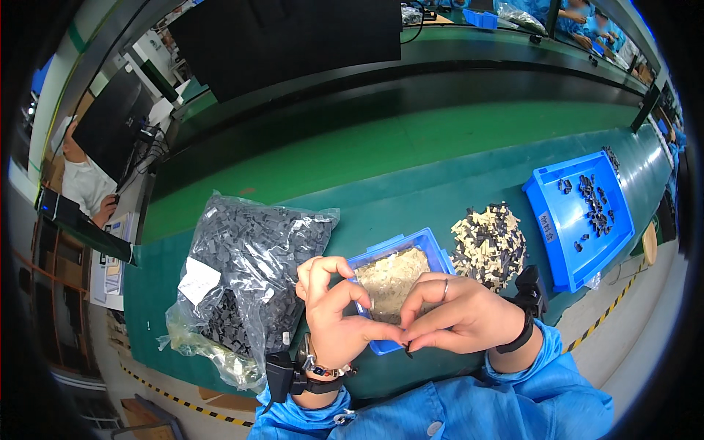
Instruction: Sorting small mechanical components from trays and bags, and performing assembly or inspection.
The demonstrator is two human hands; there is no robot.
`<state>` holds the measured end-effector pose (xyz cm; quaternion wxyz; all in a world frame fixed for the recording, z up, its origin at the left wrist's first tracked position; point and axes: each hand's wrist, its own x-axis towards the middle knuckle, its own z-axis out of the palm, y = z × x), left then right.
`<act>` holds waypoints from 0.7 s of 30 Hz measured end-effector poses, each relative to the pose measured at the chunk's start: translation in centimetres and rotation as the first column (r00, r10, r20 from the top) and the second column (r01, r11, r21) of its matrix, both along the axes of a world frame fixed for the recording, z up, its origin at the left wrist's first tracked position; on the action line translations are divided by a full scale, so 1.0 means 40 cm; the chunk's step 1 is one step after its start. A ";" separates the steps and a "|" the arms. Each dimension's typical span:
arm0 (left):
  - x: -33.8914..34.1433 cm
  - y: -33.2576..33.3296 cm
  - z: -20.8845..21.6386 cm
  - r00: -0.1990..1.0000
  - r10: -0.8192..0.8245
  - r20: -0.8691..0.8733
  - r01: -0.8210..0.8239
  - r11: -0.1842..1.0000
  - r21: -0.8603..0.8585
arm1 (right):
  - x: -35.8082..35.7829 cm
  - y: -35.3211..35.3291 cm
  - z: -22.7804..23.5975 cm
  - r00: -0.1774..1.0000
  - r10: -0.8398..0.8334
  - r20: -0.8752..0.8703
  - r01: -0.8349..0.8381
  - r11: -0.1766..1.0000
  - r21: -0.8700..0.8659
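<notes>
My left hand (334, 312) and my right hand (458, 312) meet at their fingertips over the near edge of a blue bin (438, 253). Pinched between them is a small black part (409, 353), mostly covered by the fingers; its exact kind cannot be made out. The right thumb and index finger close on it, and the left thumb presses against it from the left. My other left fingers are curled. Pale, small loose pieces (392, 279) fill the bin behind my hands.
Left of my hands lies a clear plastic bag (257, 257) of dark grey small parts. A pile of cream and black pieces (490, 246) sits right of the bin. Farther right, a blue tray (565, 257) holds black parts. A person (88, 183) sits at the far left.
</notes>
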<state>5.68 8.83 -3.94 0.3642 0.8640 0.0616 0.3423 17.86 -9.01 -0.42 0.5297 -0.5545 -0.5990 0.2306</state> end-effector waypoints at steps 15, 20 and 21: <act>-0.004 0.005 -0.003 0.996 0.053 0.078 -0.062 0.992 0.112 | 0.003 0.005 -0.004 1.000 0.001 -0.024 0.000 0.999 0.041; -0.009 -0.002 0.007 0.992 0.082 0.095 -0.094 0.988 0.124 | 0.000 0.007 -0.006 0.999 0.002 -0.049 -0.002 1.000 -0.006; -0.011 -0.003 0.008 0.992 0.090 0.087 -0.097 0.992 0.081 | 0.001 0.007 -0.004 0.999 -0.006 -0.041 0.005 0.999 -0.033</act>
